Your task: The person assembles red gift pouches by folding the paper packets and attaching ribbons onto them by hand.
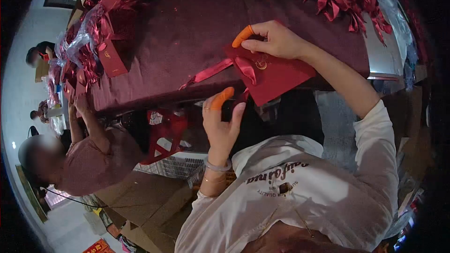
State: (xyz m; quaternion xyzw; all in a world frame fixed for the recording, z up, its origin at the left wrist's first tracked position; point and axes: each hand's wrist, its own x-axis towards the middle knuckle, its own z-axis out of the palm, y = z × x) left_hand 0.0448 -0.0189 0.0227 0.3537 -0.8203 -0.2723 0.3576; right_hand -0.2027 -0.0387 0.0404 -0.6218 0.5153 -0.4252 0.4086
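Observation:
A red card or envelope (pixel 286 77) with a gold emblem lies tilted at the near edge of the cloth-covered table. Its upper edge is gripped by my right hand (pixel 274 40), which wears an orange finger cover. A shiny red ribbon (pixel 211 73) runs from the card to the left, with a loop over its face. Below the card's left corner is my left hand (pixel 222 117), its thumb and orange-covered index finger apart. A ribbon end hangs close to that thumb; whether they touch is unclear.
The table (pixel 173 33) has a dark red cloth. Ribbon bundles (pixel 344 0) lie at the upper right, more red cards (pixel 112 58) at the left. A co-worker (pixel 93 159) sits at the left. Below are a crate (pixel 176 166) and cardboard (pixel 140 194).

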